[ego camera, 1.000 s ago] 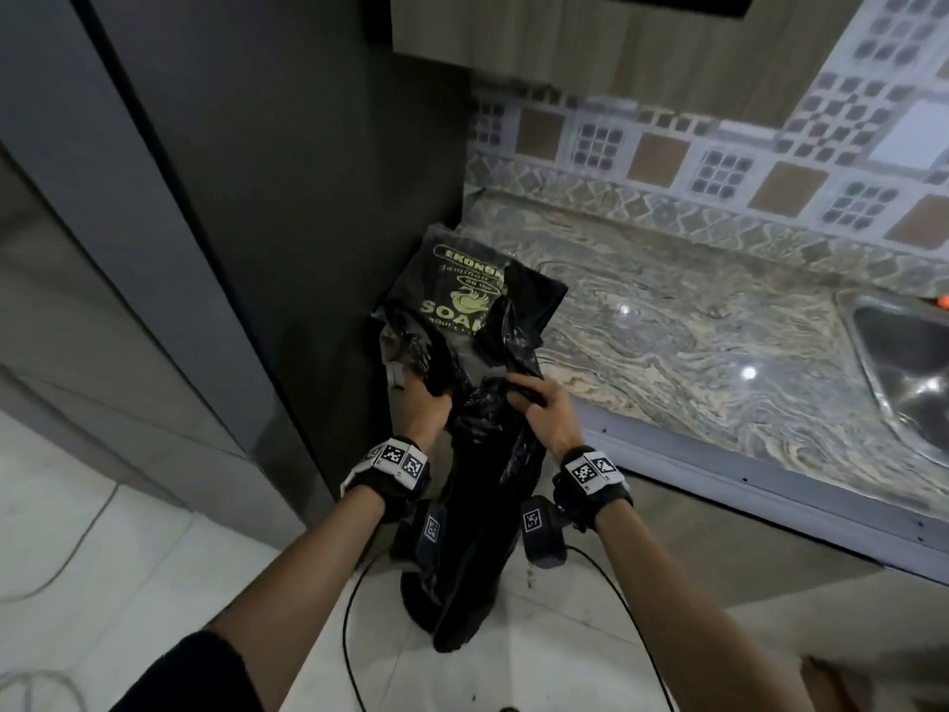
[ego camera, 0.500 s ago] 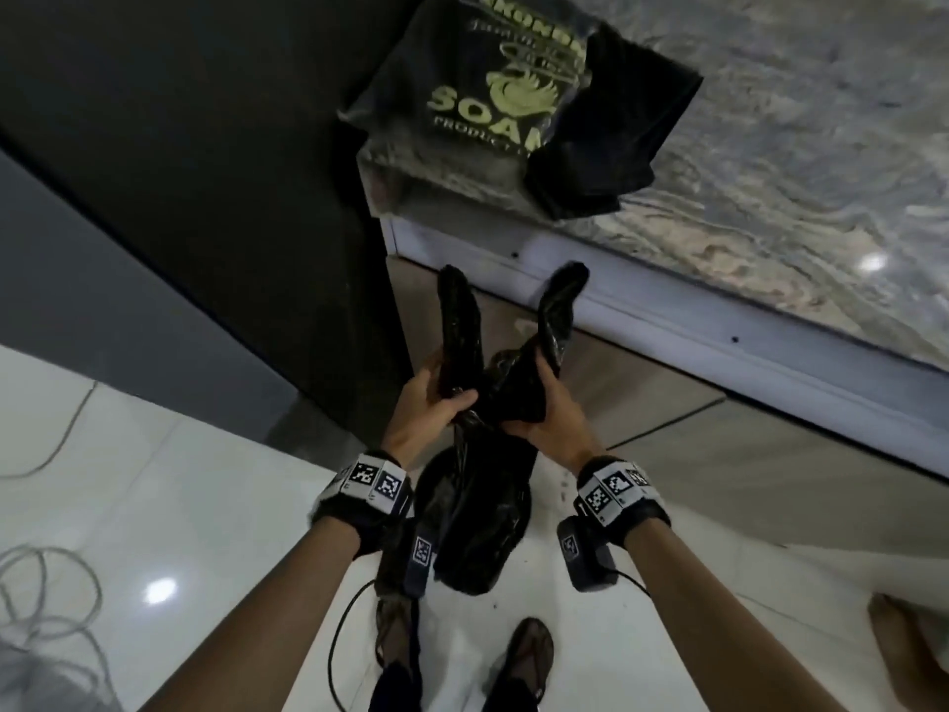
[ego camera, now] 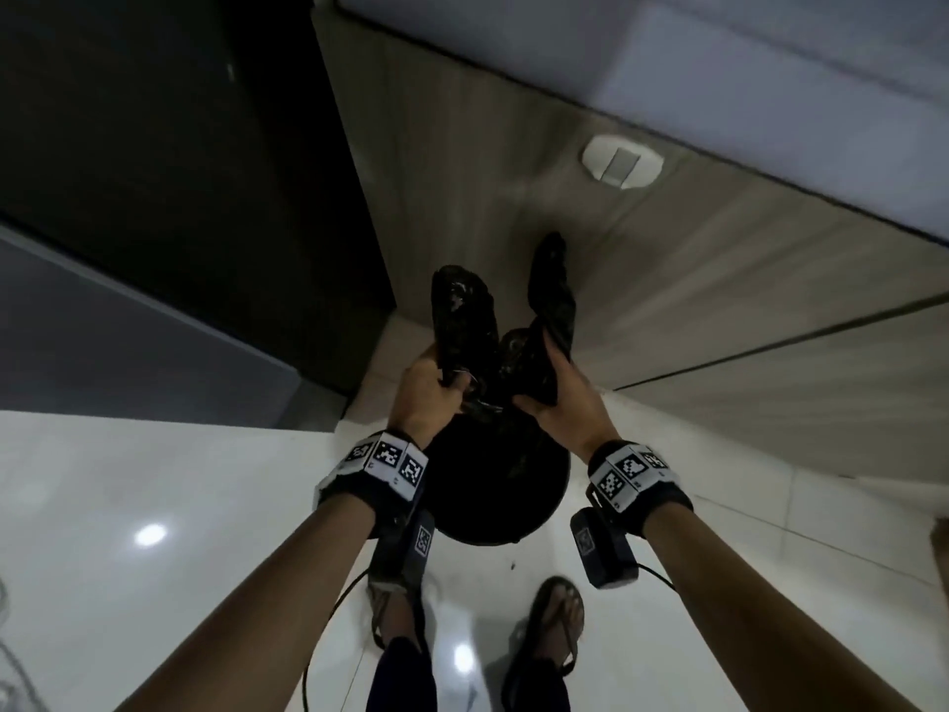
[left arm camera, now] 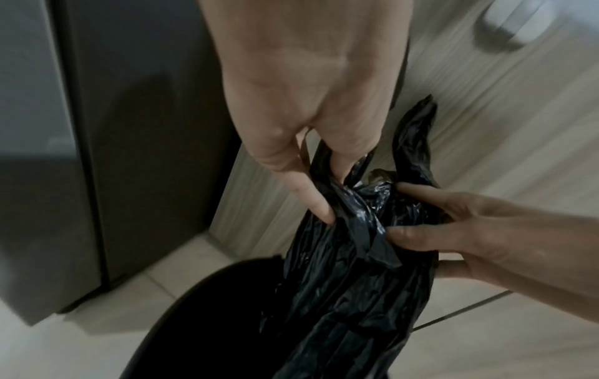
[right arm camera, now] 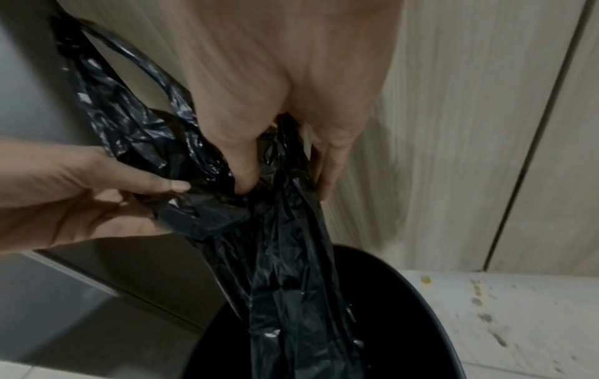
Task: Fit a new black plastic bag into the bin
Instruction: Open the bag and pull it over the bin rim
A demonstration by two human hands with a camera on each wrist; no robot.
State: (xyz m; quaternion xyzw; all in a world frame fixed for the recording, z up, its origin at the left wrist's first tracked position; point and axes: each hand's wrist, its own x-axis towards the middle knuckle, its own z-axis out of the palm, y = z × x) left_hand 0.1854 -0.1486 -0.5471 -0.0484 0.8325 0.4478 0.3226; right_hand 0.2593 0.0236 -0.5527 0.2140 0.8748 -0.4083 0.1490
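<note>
Item one: crinkled black plastic bag [ego camera: 506, 352], bunched, its two loop handles sticking upward, its body hanging down into the mouth of item two. I see it gripped near the top by both hands.

Item two: round black plastic bin [ego camera: 534, 511], standing on the white tiled floor [ego camera: 154, 480], just beside the pale wood-grain cabinet front [ego camera: 693, 280] and the dark grey panel [ego camera: 179, 172].

Left hand [ego camera: 426, 390]: fingers [left arm camera: 311, 197] curled, pinching the left side of the bag below one handle.

Right hand [ego camera: 570, 403]: fingers [right arm camera: 327, 177] and thumb closed round the right side of the bag, below the other handle.

Also in my view: two sandalled feet [ego camera: 557, 624] on the floor, near the bin.
</note>
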